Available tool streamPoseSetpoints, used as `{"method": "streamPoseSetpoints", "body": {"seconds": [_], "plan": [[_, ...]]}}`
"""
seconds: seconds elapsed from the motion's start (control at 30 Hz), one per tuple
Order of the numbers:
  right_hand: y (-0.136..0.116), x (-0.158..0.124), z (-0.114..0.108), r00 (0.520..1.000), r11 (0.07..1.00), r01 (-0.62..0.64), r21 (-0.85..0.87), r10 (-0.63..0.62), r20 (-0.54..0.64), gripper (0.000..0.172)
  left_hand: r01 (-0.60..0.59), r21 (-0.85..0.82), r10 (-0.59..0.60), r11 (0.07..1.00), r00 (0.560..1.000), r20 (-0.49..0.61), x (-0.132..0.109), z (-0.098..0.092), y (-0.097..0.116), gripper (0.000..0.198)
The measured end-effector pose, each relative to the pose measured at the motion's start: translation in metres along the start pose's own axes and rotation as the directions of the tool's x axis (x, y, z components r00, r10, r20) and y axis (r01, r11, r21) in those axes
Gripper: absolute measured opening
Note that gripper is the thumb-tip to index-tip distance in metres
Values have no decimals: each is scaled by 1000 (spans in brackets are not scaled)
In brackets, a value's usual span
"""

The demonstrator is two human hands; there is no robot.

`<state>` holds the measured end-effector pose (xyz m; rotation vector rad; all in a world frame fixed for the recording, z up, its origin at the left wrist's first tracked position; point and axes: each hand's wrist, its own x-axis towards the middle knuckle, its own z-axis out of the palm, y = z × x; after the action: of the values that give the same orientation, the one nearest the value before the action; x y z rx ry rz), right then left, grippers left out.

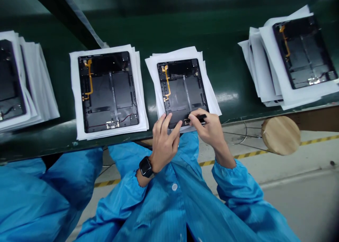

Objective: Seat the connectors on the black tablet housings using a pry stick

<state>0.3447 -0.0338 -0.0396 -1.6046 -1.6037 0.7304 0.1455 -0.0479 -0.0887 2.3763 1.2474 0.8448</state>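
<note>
1. The open black rectangular tablet-like device [177, 95] lies at the middle of the dark green desk [227, 55], close to its near edge, on a loose pile of white thin sheets [212, 100]. Its inner side faces up.
2. Inside it, a bent orange ribbon cable [167, 83] runs along the left part, and a narrow grey strip [186, 92] runs down the middle, leaning slightly.
3. The left hand [164, 141] is unclenched, with fingers spread and fingertips at the lower left edge of this device; it grasps nothing. A black square-faced wristwatch [145, 167] sits on that wrist.
4. The right hand [209, 127] is closed in a pinch around a slim black object [201, 117], over the lower right corner of the same device. The object's tip is too small and covered to make out.
5. Just to the left lies a second open black device [102, 92] with a similar orange cable, on its own white pile [143, 111]. A third black device [304, 55] lies tilted on white sheets [270, 71] well to the right, and a fourth black device [9, 81], partly cut off, is at the far left.
6. Below the desk on the right stands a round light-wood stool [280, 135]. Another person's blue clothing [50, 196] shows at lower left.
</note>
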Motion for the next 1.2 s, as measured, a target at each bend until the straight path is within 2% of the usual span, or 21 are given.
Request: {"method": "streamPoseSetpoints", "body": {"seconds": [0.17, 0.3, 0.5, 1.2], "plan": [[0, -6, 6, 996, 999, 33, -11, -34, -77, 21, -13, 91, 13, 996, 1000, 3, 0, 1, 4, 49], [-2, -9, 8, 993, 998, 22, 64, -14, -120, 22, -58, 92, 58, 994, 998, 4, 1, -2, -3, 47], [-4, -7, 6, 997, 998, 38, 53, -34, -72, 23, -75, 56, 74, 996, 997, 19, 2, -6, -11, 46], [2, -5, 0, 1000, 995, 29, 91, -30, 5, 22, -58, 39, 56, 998, 998, 42, -1, -4, -12, 49]]}}
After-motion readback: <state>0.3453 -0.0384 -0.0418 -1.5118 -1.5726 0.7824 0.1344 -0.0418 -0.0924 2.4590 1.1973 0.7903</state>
